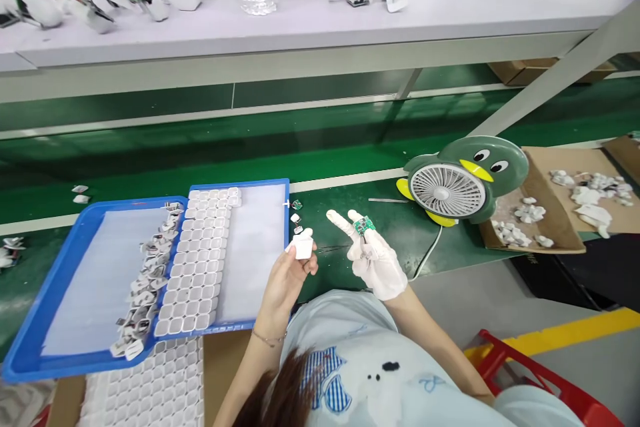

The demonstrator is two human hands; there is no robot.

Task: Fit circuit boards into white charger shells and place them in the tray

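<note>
White housing [303,247] in the bare left hand [294,268], green board [364,225] in the gloved right hand [376,259].
Left thumb and fingers closed round the housing, just right of the blue tray [255,250]; right half open, one finger stretched far-left, board at the fingertips, exact grip unclear. Probably held by the fingertips to keep both parts visible. Board's component face is up, near-square, long axis hard to call; housing looks boxy, its opening direction can't tell.
</note>
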